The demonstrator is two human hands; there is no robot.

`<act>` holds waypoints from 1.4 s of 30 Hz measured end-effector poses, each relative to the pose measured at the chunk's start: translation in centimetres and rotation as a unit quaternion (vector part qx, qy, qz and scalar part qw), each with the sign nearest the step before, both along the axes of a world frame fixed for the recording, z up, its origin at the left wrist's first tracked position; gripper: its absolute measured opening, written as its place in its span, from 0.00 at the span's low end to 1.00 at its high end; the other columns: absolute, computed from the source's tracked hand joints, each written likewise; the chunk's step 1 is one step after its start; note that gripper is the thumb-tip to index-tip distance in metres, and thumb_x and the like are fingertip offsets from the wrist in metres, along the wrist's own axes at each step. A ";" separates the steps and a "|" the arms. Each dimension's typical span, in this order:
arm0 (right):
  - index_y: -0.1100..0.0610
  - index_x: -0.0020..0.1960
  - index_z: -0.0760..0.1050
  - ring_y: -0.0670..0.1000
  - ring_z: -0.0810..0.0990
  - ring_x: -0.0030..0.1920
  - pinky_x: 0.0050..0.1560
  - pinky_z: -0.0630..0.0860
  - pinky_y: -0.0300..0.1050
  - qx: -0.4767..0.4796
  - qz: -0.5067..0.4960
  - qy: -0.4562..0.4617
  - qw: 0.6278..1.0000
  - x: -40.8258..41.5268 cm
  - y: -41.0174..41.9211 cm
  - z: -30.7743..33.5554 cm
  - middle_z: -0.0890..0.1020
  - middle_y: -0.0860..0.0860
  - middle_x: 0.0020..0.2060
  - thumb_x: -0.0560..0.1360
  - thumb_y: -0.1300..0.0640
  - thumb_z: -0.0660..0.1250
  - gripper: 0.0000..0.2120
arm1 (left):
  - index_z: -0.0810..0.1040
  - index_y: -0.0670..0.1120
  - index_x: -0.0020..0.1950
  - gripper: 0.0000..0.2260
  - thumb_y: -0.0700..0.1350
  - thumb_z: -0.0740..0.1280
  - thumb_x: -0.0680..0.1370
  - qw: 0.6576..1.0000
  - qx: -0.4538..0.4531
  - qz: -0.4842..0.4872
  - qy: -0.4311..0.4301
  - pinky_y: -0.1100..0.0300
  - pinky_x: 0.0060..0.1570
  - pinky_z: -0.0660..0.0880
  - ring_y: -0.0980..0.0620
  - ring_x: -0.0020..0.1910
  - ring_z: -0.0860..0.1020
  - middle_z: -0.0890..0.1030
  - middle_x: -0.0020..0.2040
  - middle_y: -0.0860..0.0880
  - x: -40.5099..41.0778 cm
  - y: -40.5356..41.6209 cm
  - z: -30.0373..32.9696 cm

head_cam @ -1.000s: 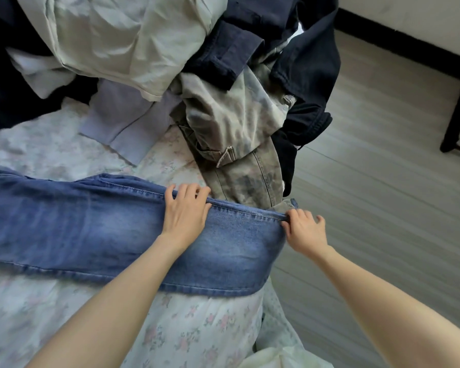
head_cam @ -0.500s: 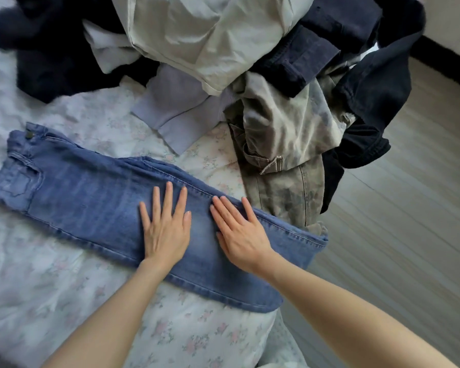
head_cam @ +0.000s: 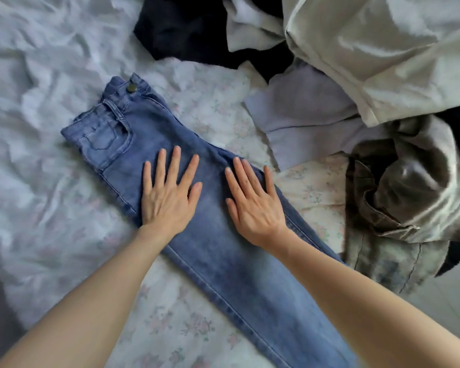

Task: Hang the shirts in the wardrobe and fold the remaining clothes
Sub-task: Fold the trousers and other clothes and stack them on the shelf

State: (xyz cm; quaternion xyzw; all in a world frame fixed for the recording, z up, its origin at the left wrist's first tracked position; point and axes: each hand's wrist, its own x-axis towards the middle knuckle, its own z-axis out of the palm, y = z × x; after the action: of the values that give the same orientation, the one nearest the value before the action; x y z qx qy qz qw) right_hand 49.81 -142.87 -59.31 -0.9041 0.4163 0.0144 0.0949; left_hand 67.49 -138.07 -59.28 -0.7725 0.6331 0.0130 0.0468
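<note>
Blue jeans (head_cam: 218, 251) lie folded lengthwise on the bed, waistband and button at the upper left, legs running to the lower right. My left hand (head_cam: 169, 195) lies flat on the thigh part with fingers spread. Beside it, my right hand (head_cam: 252, 203) presses flat on the jeans near their far seam. Neither hand grips the fabric.
The floral bedsheet (head_cam: 51, 208) is wrinkled at the left. A heap of clothes fills the upper right: a pale beige garment (head_cam: 377, 49), a lilac piece (head_cam: 303, 123), olive-grey trousers (head_cam: 398, 203) and a dark navy item (head_cam: 191, 33).
My hands went from holding the jeans' leg end to lying flat and sliding up toward the waistband. The camera view swung left, off the floor and onto the bed.
</note>
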 end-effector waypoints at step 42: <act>0.48 0.69 0.25 0.52 0.37 0.75 0.71 0.36 0.61 -0.083 0.322 0.078 0.940 19.5 -13.3 12.6 0.35 0.46 0.74 0.76 0.54 0.61 0.44 | 0.78 0.45 0.48 0.14 0.46 0.76 0.67 0.977 -0.159 0.120 0.071 0.54 0.43 0.71 0.47 0.40 0.78 0.81 0.38 0.48 11.7 -2.5 11.8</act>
State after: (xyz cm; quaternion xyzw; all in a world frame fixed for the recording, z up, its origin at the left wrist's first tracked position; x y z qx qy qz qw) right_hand 69.27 -156.14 -46.71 -0.9906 0.1086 0.0800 -0.0233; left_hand 79.17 -140.53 -47.51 -0.8375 0.5316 -0.0277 -0.1232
